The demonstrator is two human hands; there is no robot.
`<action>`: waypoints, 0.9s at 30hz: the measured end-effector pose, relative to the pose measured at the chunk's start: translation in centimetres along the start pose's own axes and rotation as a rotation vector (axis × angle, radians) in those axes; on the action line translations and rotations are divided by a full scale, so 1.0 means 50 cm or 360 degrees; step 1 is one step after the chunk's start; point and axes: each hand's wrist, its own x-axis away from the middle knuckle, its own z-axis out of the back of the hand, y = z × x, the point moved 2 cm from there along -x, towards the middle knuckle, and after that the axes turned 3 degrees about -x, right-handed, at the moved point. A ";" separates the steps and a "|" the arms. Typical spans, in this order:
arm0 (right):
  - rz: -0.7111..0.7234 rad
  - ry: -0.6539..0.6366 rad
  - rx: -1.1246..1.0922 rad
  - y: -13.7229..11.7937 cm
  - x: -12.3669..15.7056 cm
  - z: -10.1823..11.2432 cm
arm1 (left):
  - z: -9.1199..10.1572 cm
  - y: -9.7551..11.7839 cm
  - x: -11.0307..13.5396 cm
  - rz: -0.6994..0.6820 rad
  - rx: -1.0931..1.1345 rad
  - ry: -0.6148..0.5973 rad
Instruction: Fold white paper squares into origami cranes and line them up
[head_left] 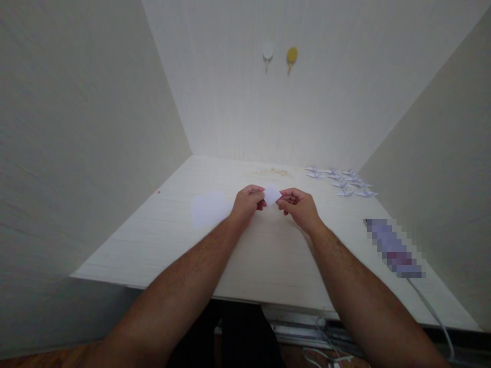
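Observation:
A small white piece of paper [272, 196], roughly diamond-shaped, is held up between both hands above the table. My left hand [248, 200] pinches its left corner between thumb and fingers. At the opposite corner, my right hand [298, 205] grips it the same way. Whether the paper is folded into layers I cannot tell from here. White sheets of paper [207, 207] lie flat on the table, left of my left hand and partly behind that forearm.
Several folded paper cranes [345, 183] stand at the back right of the white table [153, 240]. A blurred-out device [393, 248] with a white cable [431, 309] lies at the right. Walls enclose three sides; two hooks [292, 55] hang on the back wall.

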 end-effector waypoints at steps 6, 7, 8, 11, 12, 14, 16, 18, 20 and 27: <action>0.0014 0.0060 0.0026 -0.002 0.000 -0.001 | -0.002 -0.002 0.000 0.0007 -0.0057 -0.0023; 0.0014 0.0069 0.0028 -0.002 0.000 0.000 | -0.002 -0.002 0.001 0.0012 -0.0063 -0.0024; 0.0015 0.0077 0.0032 -0.003 0.000 0.000 | -0.002 -0.001 0.001 0.0018 -0.0068 -0.0024; 0.0032 0.0101 0.0060 -0.003 0.000 0.002 | -0.003 0.000 0.003 0.0029 -0.0084 -0.0029; 0.0037 0.0105 0.0071 -0.004 0.000 0.002 | -0.004 0.001 0.003 0.0030 -0.0087 -0.0033; 0.0045 0.0114 0.0091 -0.005 0.000 0.001 | -0.005 0.002 0.003 0.0028 -0.0098 -0.0039; 0.0052 0.0111 0.0108 -0.006 0.001 0.000 | -0.007 0.001 0.004 0.0026 -0.0111 -0.0039; 0.0058 0.0104 0.0123 -0.008 0.002 -0.002 | -0.007 -0.001 0.003 0.0017 -0.0119 -0.0044; 0.0063 0.0095 0.0129 -0.010 0.002 -0.003 | -0.007 -0.004 0.002 0.0002 -0.0116 -0.0062; 0.0163 0.0090 0.0142 -0.009 0.001 0.001 | -0.003 -0.010 0.000 -0.0015 -0.0108 -0.0121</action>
